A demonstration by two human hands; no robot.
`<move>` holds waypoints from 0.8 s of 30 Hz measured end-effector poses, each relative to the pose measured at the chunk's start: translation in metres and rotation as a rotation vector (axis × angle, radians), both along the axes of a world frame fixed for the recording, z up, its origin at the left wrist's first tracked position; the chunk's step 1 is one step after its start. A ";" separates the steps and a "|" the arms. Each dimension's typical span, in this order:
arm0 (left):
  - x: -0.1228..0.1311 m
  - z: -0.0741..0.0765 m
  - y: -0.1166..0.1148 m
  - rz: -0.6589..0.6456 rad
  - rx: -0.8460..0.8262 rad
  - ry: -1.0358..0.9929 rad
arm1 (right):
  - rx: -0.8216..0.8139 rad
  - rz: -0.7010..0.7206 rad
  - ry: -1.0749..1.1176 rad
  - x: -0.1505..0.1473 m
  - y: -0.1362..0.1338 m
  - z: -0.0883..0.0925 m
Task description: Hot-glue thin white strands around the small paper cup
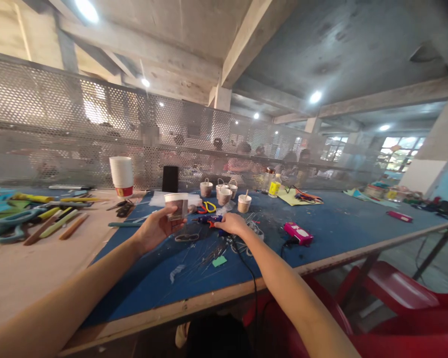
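Note:
My left hand (157, 229) is closed around a paper cup (176, 205) with a brown side and white rim, held upright above the blue tabletop. My right hand (229, 223) is wrapped round a dark blue glue gun (209, 218) with an orange trigger, its nozzle pointing left toward the cup. A black cord runs from the gun over the table's front edge. Behind the hands lie scissors (208, 207) with red and yellow handles. Several small cups with handles (206, 188) stand farther back, and another cup (244, 203) holds a stick.
Tall stacked cups (121, 174) and tools lie left. A black phone (170, 179) leans against the mesh partition (194, 134). A yellow bottle (275, 186) stands behind, a pink box (297, 233) lies right. Thin wires and a green scrap (219, 261) lie near the front. Red chairs stand below.

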State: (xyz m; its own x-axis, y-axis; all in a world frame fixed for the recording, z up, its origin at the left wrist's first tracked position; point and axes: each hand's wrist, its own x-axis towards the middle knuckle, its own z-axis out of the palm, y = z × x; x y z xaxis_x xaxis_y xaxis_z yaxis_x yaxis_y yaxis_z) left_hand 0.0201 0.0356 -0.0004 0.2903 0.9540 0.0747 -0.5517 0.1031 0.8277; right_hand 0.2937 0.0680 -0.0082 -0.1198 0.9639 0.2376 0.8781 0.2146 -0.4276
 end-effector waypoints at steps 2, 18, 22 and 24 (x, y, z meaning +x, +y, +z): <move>0.000 0.001 -0.001 0.005 0.000 -0.008 | 0.035 -0.002 0.078 0.004 0.001 -0.001; 0.000 0.004 -0.006 -0.007 0.016 -0.014 | -0.299 0.403 1.371 -0.009 -0.019 0.029; 0.001 0.007 -0.009 0.003 0.009 -0.008 | -0.302 0.532 1.334 -0.021 -0.035 0.037; 0.002 0.008 -0.010 0.008 -0.001 -0.006 | -0.220 0.530 1.241 -0.028 -0.043 0.039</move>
